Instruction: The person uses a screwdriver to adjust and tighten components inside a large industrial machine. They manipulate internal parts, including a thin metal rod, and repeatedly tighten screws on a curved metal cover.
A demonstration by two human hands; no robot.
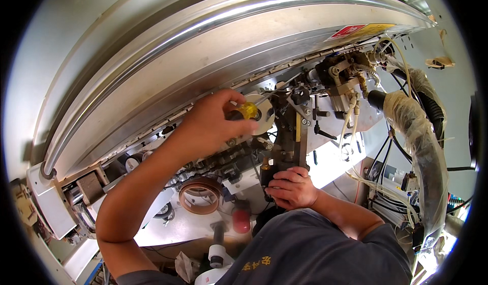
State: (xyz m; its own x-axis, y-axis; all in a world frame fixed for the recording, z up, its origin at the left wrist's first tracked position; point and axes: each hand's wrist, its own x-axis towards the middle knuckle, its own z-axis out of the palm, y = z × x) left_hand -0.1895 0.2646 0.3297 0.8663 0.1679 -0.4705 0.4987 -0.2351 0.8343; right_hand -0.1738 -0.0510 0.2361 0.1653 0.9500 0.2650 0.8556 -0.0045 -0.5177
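Observation:
My left hand (pixel 216 120) reaches into the machine with its thumb and fingers around the handle of a screwdriver (pixel 249 110). The handle is yellow and see-through with a dark end, and its thin metal shaft points up to the right. A pale round disc (pixel 267 120) lies just behind the handle. Where the tip ends among the metal parts, I cannot make out. Lower and to the right, my right hand (pixel 292 188) is closed over a black block-like machine part (pixel 269 174), its fingers wrapped across the front. A small brass fitting (pixel 265 164) stands beside those fingers.
A long metal cover (pixel 213 46) with a bright rail arches over the far side. Plastic-wrapped hoses (pixel 414 122) and cables hang at the right. Nearer stand a brown ring (pixel 200 196), a red rounded knob (pixel 241 220) and a grey-white cylinder (pixel 217 249).

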